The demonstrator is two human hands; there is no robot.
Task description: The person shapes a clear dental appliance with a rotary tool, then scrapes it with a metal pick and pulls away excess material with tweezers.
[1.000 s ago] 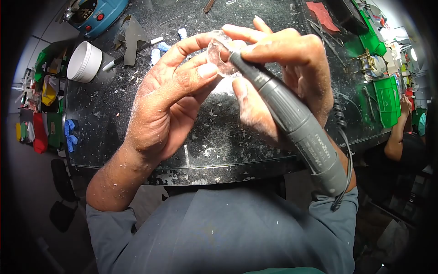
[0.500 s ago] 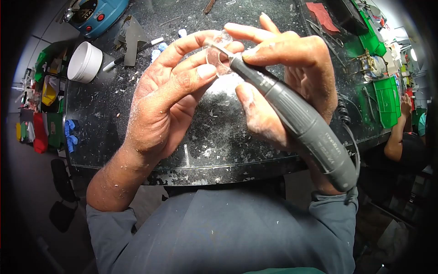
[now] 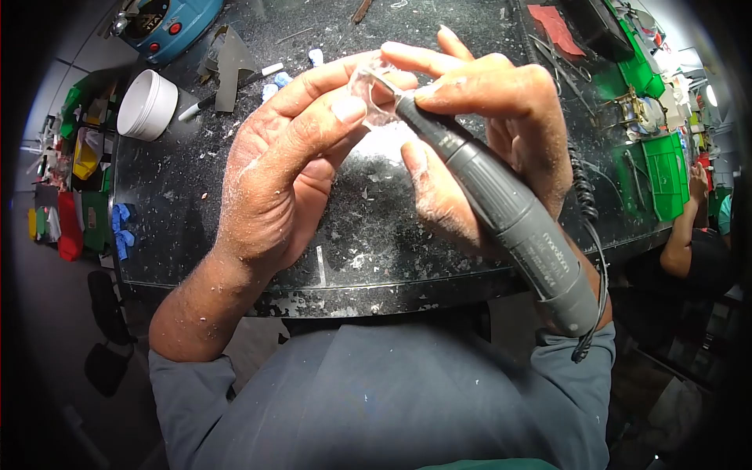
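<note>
Between the thumb and fingers of my left hand is a small clear plastic piece, curved in shape. My right hand grips a black rotary handpiece, its back end slanting down toward my right forearm. The thin bit of the handpiece points up and left, at the clear piece; whether it touches is hard to tell. White dust coats both hands. Beneath the clear piece, a pile of white powder lies on the black worktable.
Left on the table are a white tub, a marker, grey sandpaper and a blue machine. Green bins, a red sheet and tweezers stand right. A coiled cord hangs behind the handpiece. Another person's arm shows far right.
The handpiece has swung slightly, its back end moving left and down. The clear piece has turned a little in my left fingers, and my left thumb has shifted slightly up and left.
</note>
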